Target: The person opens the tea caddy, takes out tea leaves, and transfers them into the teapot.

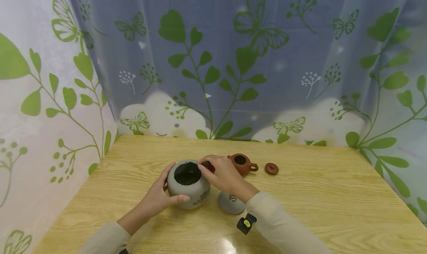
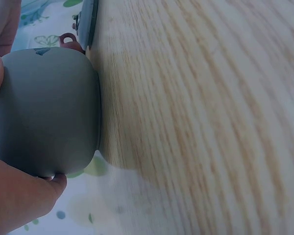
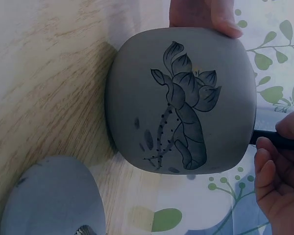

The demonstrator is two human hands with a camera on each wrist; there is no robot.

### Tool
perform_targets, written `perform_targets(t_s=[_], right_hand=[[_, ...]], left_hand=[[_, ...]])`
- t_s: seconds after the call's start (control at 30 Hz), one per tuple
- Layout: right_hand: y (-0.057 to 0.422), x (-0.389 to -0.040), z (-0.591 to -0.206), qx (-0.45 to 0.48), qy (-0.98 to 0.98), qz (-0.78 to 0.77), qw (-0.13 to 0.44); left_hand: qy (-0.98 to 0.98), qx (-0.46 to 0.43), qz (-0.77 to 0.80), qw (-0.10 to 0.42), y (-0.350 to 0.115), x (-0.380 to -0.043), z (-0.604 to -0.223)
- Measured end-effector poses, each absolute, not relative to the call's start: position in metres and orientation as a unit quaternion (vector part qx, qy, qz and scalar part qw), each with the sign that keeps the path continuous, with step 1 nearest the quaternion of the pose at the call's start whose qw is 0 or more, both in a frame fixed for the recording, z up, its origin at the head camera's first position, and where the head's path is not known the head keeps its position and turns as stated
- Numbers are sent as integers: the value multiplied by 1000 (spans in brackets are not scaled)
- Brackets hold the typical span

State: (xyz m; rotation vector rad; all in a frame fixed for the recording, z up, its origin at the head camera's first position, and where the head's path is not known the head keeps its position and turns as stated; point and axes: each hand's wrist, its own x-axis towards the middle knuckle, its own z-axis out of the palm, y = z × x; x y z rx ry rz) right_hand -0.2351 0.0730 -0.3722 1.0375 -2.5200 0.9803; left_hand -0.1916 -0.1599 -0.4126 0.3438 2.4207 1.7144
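Note:
A rounded grey ceramic jar (image 1: 195, 191) with a painted lotus (image 3: 186, 88) stands uncovered on the table, its mouth facing up and dark inside. My left hand (image 1: 156, 196) holds it from the left, thumb across the front and fingers round the far side. At the right of the rim, my right hand (image 1: 221, 172) pinches a slim dark-handled tool (image 3: 269, 139) between thumb and fingers. The tool's far end is hidden inside the jar. Just beyond the right hand sits a reddish-brown clay teapot (image 1: 244, 168) without its lid.
The jar's round grey lid (image 1: 230, 205), with a metallic knob, lies right of the jar under the right forearm. A small clay teapot lid (image 1: 271, 168) rests right of the teapot. Patterned curtains (image 1: 213, 79) hang behind the wooden table (image 1: 317, 194).

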Motion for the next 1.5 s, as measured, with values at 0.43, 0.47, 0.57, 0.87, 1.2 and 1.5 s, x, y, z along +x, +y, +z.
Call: perform_targets(t_s=[0.43, 0.47, 0.57, 0.87, 1.2, 1.5], right_hand=[[75, -237, -373, 312, -853, 414, 48], [75, -237, -374, 308, -852, 421, 45], [74, -236, -373, 297, -841, 451, 30], [71, -233, -376, 240, -788, 566, -41], [69, -231, -379, 148, -753, 640, -44], [78, -234, -378, 128, -745, 654, -29]], left_hand=[[809, 111, 573, 77, -160, -194, -416], [809, 111, 573, 77, -160, -194, -416], [810, 114, 570, 75, -160, -194, -416], [811, 108, 570, 75, -159, -193, -415], [809, 112, 572, 74, -159, -192, -414], [813, 106, 568, 71, -159, -192, -414]])
